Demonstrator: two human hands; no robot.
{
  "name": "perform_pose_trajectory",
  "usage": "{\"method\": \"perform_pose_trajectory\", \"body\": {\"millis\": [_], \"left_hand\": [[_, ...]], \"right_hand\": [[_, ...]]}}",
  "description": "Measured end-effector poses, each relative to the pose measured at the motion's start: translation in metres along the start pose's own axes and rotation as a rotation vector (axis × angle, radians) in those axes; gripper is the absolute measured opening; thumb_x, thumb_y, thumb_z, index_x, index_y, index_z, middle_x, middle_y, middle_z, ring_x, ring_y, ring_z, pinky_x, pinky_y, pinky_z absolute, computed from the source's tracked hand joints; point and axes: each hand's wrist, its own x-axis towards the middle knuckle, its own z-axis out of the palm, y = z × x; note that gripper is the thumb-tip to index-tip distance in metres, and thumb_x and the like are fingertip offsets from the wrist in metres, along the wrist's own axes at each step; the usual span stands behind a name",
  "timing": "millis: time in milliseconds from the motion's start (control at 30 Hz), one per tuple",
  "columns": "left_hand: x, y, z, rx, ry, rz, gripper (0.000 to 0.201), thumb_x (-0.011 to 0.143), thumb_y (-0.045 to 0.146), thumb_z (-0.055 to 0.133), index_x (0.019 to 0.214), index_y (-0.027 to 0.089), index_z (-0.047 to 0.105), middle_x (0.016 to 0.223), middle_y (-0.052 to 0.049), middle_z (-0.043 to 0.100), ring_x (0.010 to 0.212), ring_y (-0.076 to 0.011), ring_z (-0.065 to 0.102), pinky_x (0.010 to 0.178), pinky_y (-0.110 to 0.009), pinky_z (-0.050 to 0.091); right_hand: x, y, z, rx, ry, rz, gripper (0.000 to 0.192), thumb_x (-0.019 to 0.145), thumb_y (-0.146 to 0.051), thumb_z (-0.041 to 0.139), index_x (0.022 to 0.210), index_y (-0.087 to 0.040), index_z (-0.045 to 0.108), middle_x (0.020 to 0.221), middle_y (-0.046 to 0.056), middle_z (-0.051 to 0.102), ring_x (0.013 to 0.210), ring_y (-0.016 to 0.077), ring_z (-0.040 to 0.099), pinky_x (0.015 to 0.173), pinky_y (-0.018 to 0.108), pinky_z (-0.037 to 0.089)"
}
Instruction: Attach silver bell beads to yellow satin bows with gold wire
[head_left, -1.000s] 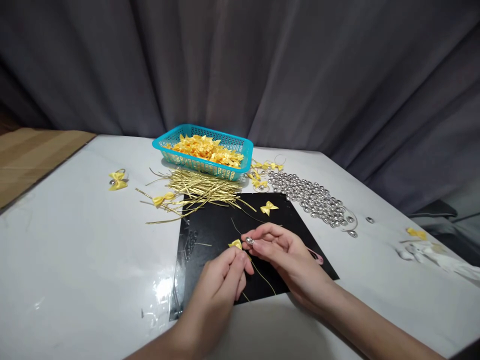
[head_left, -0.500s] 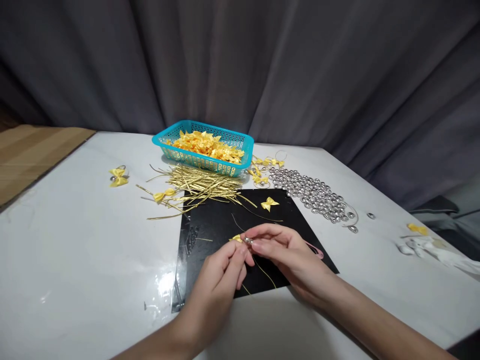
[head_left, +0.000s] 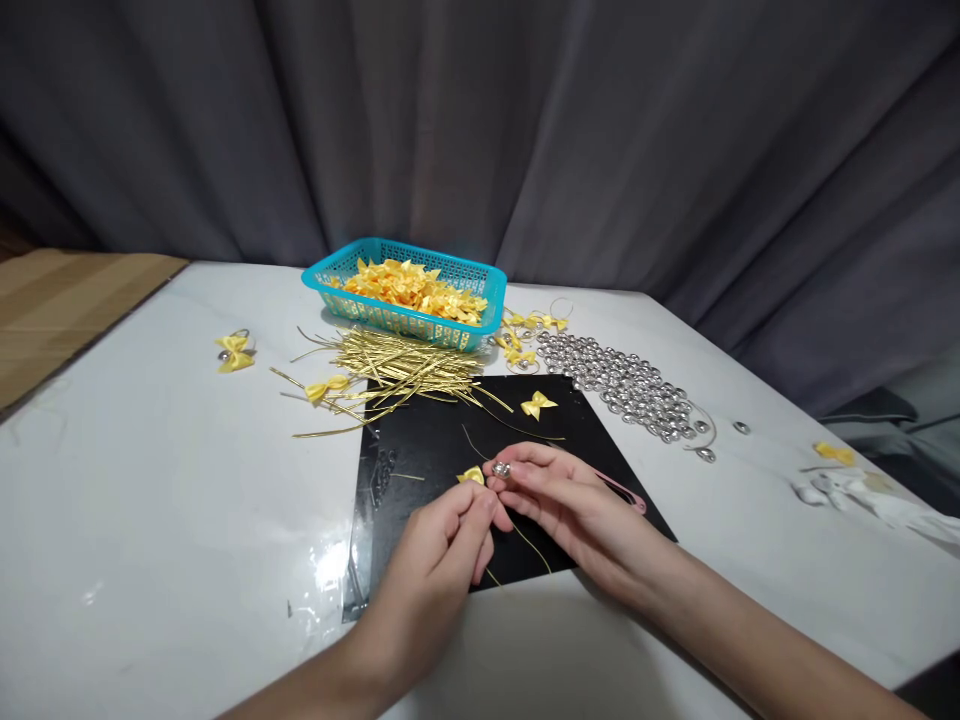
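Over a black mat [head_left: 442, 430], my left hand [head_left: 448, 540] pinches a yellow ribbon bow [head_left: 472, 477], whose lower part is hidden by the fingers. A thin gold wire tie [head_left: 531, 548] trails out below the fingertips toward the mat's front edge. Just to the right, my right hand [head_left: 566, 500] holds a small shiny silver ball, which looks like a bell [head_left: 501, 468], between thumb and forefinger. The fingertips of both hands are close together. Another yellow bow [head_left: 538, 404] lies on the mat beyond the hands.
A blue basket [head_left: 405, 312] of yellow bows stands at the back. Gold ties [head_left: 409, 365] lie before it, and silver balls [head_left: 622, 380] are spread to its right. A pink-edged tool [head_left: 636, 500] lies by my right hand. A bow with a ball [head_left: 235, 353] sits left.
My right hand has raised and turned the silver ball slightly, so more of it shows. More of the bow is visible above my left fingertips.
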Motion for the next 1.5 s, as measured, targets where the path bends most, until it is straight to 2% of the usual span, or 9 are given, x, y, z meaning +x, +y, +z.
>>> {"method": "perform_pose_trajectory", "body": {"millis": [500,700,867,967,1167,1233,1333,1400,1500], "left_hand": [[-0.001,0.001,-0.002,-0.017,-0.008,-0.003,0.030,0.092,0.037,0.036,0.074,0.018,0.050,0.049,0.007,0.036,0.051,-0.0109,0.033,0.052,-0.025,0.024],[0.000,0.000,-0.003,-0.006,-0.024,0.006,0.030,0.093,0.036,0.035,0.073,0.018,0.050,0.049,0.007,0.035,0.051,-0.0107,0.033,0.052,-0.024,0.024],[0.000,0.000,-0.003,0.066,0.004,0.040,0.032,0.092,0.037,0.036,0.071,0.018,0.051,0.051,0.006,0.036,0.053,-0.0112,0.034,0.053,-0.024,0.025],[-0.001,0.000,-0.003,0.095,0.002,0.059,0.032,0.091,0.038,0.037,0.074,0.017,0.054,0.055,0.005,0.037,0.055,-0.0121,0.037,0.053,-0.025,0.026],[0.001,0.002,-0.003,0.032,0.034,0.091,0.028,0.085,0.039,0.046,0.070,0.017,0.053,0.062,0.002,0.044,0.058,-0.0121,0.041,0.054,-0.023,0.032],[0.001,0.001,-0.003,-0.057,0.028,0.075,0.025,0.082,0.041,0.051,0.087,0.017,0.056,0.071,0.001,0.050,0.056,-0.0105,0.042,0.050,-0.022,0.033],[0.000,0.000,-0.004,-0.155,0.018,0.073,0.041,0.080,0.041,0.056,0.114,0.019,0.049,0.087,-0.004,0.057,0.058,-0.0101,0.050,0.050,-0.021,0.038],[-0.001,0.000,-0.004,-0.138,0.030,0.082,0.037,0.081,0.041,0.055,0.109,0.017,0.054,0.080,-0.003,0.058,0.060,-0.0115,0.054,0.053,-0.022,0.041],[-0.002,0.001,-0.003,-0.070,0.067,0.094,0.028,0.081,0.040,0.054,0.090,0.014,0.063,0.068,-0.002,0.057,0.059,-0.0132,0.056,0.056,-0.024,0.042]], "right_hand": [[0.001,0.002,-0.002,0.003,-0.015,-0.007,0.017,0.072,-0.021,0.073,0.084,-0.014,0.064,0.086,0.004,0.067,0.078,0.0073,0.063,0.073,0.016,0.049],[0.000,-0.001,0.002,-0.078,-0.089,-0.019,0.019,0.071,-0.025,0.074,0.083,-0.014,0.064,0.072,0.001,0.064,0.064,0.0061,0.058,0.067,0.018,0.046],[-0.003,-0.003,0.003,-0.184,-0.074,-0.029,0.018,0.069,-0.023,0.075,0.083,-0.014,0.067,0.067,-0.002,0.061,0.064,0.0050,0.054,0.067,0.016,0.043],[-0.005,-0.001,0.002,-0.251,-0.063,-0.078,0.016,0.073,-0.028,0.072,0.083,-0.016,0.070,0.066,-0.001,0.060,0.067,0.0070,0.055,0.069,0.019,0.044],[-0.006,-0.003,0.006,-0.387,-0.016,-0.254,0.013,0.071,-0.031,0.073,0.076,-0.020,0.074,0.088,0.004,0.066,0.073,0.0105,0.059,0.070,0.024,0.048],[-0.006,-0.004,0.007,-0.430,-0.021,-0.311,0.011,0.072,-0.031,0.072,0.074,-0.021,0.073,0.091,0.005,0.065,0.081,0.0127,0.060,0.076,0.026,0.048],[-0.007,-0.005,0.007,-0.535,-0.005,-0.405,0.011,0.073,-0.031,0.072,0.071,-0.020,0.071,0.095,0.005,0.062,0.090,0.0148,0.059,0.086,0.030,0.045],[-0.008,-0.006,0.008,-0.572,0.005,-0.446,0.014,0.074,-0.032,0.071,0.070,-0.019,0.068,0.094,0.005,0.061,0.091,0.0153,0.058,0.088,0.030,0.043],[-0.012,-0.013,0.009,-0.535,0.026,-0.462,0.017,0.079,-0.035,0.066,0.074,-0.019,0.063,0.092,0.004,0.064,0.091,0.0143,0.059,0.085,0.028,0.044]]}}
